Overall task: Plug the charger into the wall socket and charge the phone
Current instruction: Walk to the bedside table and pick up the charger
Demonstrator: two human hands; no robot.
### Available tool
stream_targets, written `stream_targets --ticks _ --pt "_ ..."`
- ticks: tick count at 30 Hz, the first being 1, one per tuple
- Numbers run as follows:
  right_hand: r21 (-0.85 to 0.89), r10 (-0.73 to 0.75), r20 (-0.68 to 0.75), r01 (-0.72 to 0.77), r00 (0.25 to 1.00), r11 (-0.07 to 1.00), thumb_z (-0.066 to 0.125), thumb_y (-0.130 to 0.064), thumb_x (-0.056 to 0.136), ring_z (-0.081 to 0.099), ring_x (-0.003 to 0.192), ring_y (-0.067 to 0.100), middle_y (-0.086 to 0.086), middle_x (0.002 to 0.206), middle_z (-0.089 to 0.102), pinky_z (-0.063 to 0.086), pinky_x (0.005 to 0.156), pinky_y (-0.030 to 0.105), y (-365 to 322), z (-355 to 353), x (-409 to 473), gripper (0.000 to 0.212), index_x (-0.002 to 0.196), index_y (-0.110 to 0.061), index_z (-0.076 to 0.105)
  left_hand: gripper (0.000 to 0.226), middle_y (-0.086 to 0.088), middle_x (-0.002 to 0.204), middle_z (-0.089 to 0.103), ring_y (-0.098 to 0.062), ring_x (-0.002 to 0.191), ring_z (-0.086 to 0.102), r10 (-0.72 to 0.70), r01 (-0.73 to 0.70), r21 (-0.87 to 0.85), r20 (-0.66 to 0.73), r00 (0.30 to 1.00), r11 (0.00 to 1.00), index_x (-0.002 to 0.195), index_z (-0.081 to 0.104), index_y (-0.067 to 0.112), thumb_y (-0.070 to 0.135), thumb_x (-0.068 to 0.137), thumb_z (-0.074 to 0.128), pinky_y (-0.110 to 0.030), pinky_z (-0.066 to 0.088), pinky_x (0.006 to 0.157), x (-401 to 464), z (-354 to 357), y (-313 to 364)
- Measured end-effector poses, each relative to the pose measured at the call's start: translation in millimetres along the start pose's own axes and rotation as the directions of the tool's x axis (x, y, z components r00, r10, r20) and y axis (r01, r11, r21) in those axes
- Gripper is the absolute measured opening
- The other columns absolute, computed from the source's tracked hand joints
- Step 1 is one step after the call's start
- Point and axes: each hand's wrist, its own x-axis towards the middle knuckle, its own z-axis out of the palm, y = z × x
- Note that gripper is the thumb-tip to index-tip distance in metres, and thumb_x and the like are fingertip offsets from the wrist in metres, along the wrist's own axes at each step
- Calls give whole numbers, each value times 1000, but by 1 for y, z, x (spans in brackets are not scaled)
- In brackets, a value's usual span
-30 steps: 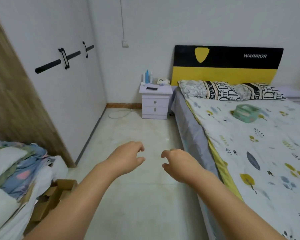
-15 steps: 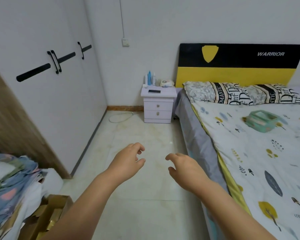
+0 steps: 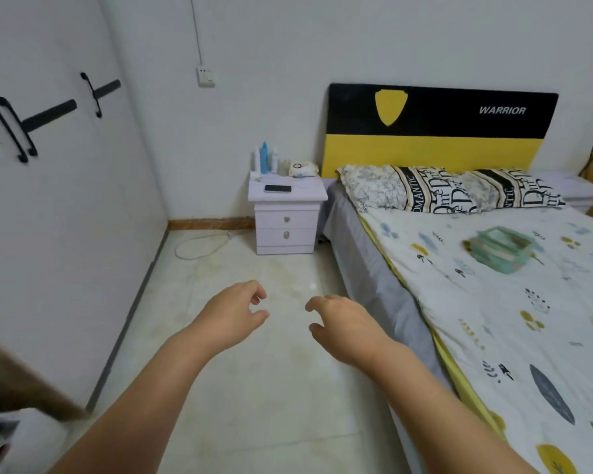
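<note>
A dark phone [image 3: 278, 188] lies flat on top of the pale lilac nightstand [image 3: 287, 218] beside the bed. High on the far wall above and left of it is a white wall socket [image 3: 205, 76]. A white cable [image 3: 202, 243] lies looped on the floor left of the nightstand. My left hand [image 3: 232, 314] and my right hand [image 3: 343, 321] are held out over the floor, far short of the nightstand. Both hold nothing, fingers loosely curled and apart.
A bed [image 3: 493, 302] with a patterned cover fills the right side, with a green box [image 3: 502, 248] on it. White wardrobe doors [image 3: 59, 200] line the left. Bottles [image 3: 264, 159] stand at the nightstand's back. A pile of cloth [image 3: 0, 436] sits at lower left.
The view has moved forward toward the nightstand, which looks nearer and larger. Both hands stay out in front, empty, in much the same pose.
</note>
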Motion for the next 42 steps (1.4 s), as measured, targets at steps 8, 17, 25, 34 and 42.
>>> stream_targets --ticks 8,17,25,34,42 --pt "-22 3 94 -1 996 1000 47 -22 92 54 112 30 12 127 55 44 85 33 19 -9 103 39 130 -15 46 28 1 115 58 -17 88 59 -73 74 -14 14 997 997 108 53 20 29 82 57 -31 47 80 91 -10 -31" --pt "-51 12 81 -8 997 999 48 -22 91 54 113 31 12 126 56 48 88 38 78 -60 234 38 129 -14 48 29 0 115 57 -16 88 56 -35 34 -28 -34 999 999 110 53 20 29 83 56 -28 44 77 238 -25 3" --pt "-11 -16 48 17 999 1000 48 -16 87 55 108 31 12 117 61 50 87 42 96 -81 334 29 115 -10 54 30 1 116 56 -13 89 52 -77 77 -16 -28 997 997 112 52 20 29 84 54 -27 44 80 336 -42 -7" --pt "-25 -8 44 9 999 1000 48 -16 89 57 106 32 12 119 60 51 87 42 95 -94 458 30 118 -11 53 30 0 118 58 -13 86 51 -35 35 1 -34 999 999 113 52 20 29 84 54 -26 42 78 461 -75 -42" --pt "-43 18 33 -17 999 999 48 -19 89 54 110 31 12 121 59 48 85 38 100 -112 551 36 125 -14 51 28 0 113 60 -13 83 52 10 -10 7 -3 1000 1000 107 55 20 29 81 58 -25 41 76 563 -101 -63"
